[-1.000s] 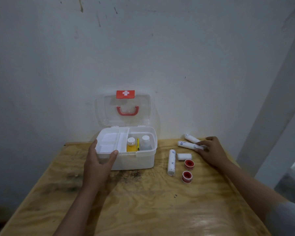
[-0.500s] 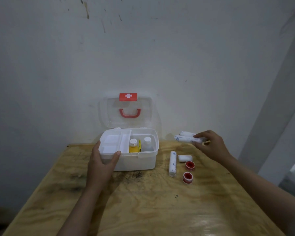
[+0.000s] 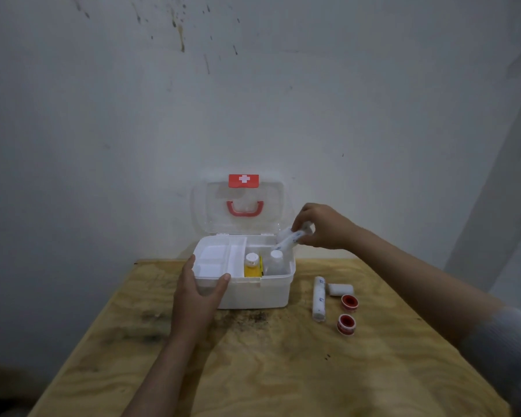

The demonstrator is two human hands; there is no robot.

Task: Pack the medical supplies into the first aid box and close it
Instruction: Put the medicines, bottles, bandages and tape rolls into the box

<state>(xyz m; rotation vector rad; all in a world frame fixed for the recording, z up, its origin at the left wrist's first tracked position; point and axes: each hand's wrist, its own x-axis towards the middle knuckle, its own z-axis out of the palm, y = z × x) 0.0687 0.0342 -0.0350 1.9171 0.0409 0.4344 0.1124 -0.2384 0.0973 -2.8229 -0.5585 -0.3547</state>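
Note:
The white first aid box (image 3: 253, 291) stands open at the table's far edge, its clear lid (image 3: 272, 206) with a red handle upright against the wall. Inside are a white tray (image 3: 215, 260) on the left, a yellow bottle (image 3: 251, 266) and a clear bottle (image 3: 275, 261). My left hand (image 3: 197, 291) grips the box's front left corner. My right hand (image 3: 322, 225) holds two white bandage rolls (image 3: 289, 239) tilted down over the box's right rear corner. On the table right of the box lie a long bandage roll (image 3: 318, 297), a short white roll (image 3: 340, 289) and two red tape rolls (image 3: 349, 302) (image 3: 346, 324).
The wooden table (image 3: 268, 365) ends at a white wall right behind the box. A pale post (image 3: 500, 188) leans at the far right. Dark stains (image 3: 247, 319) mark the wood in front of the box.
My right hand lifted two bandage rolls off the table at the right and carried them left, up over the box. My left hand stayed on the box.

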